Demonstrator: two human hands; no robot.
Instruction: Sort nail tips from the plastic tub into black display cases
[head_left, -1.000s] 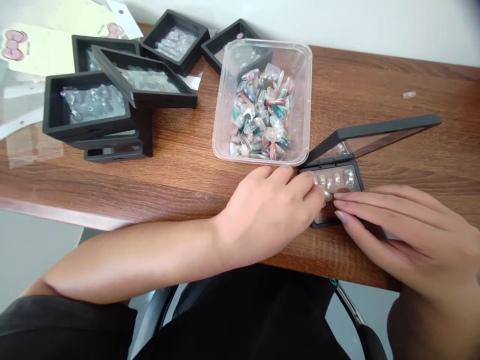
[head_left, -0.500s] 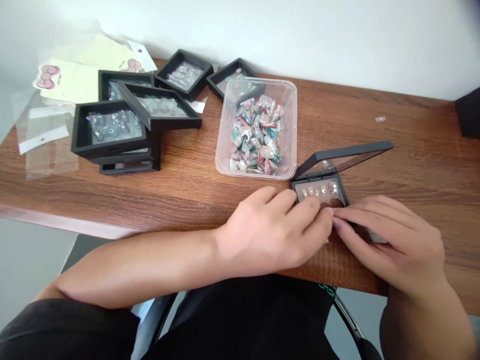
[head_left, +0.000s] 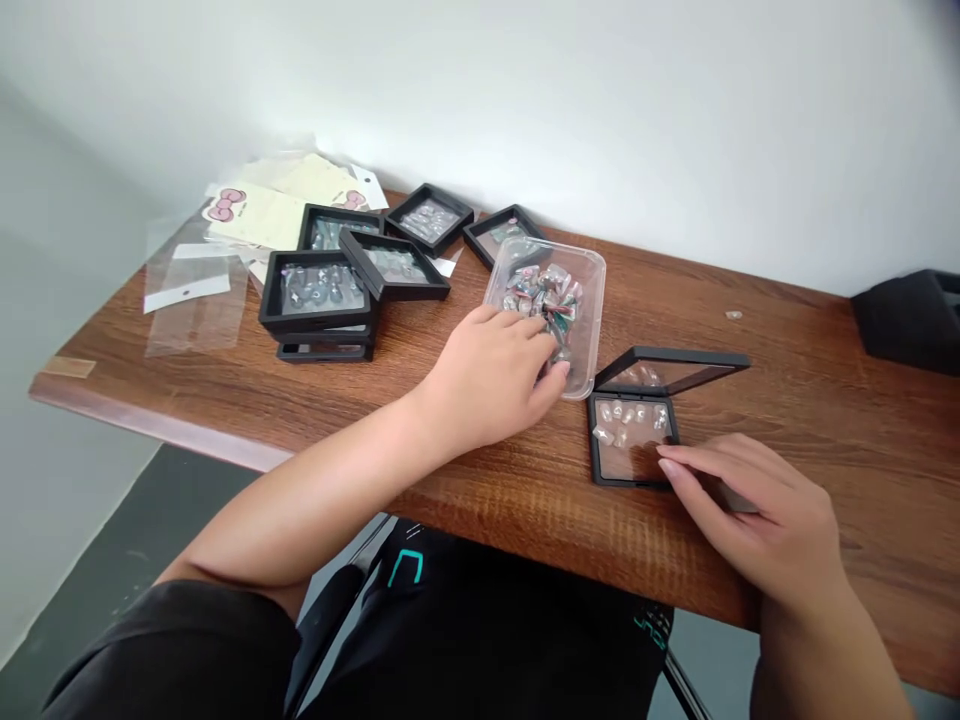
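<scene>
My left hand is over the near left side of a clear plastic box, fingertips dipping among the loose press-on nails in it. Its fingers are apart; the tips are partly hidden. To the right lies a black display case with its lid raised. Several clear, shiny nails sit in rows on the upper part of its film. At the case's right edge, my right hand has thumb and forefinger tips nearly together in a pinch; anything between them is too small to make out.
Filled black display cases are stacked at the left, with others behind. Cream cards with pink bows and clear bags lie at the far left. One loose nail and a black box are at the right. A wall stands behind.
My left hand has left the display case and moved up and left to the plastic box. My right hand stays by the case's edge. The camera view has shifted.
</scene>
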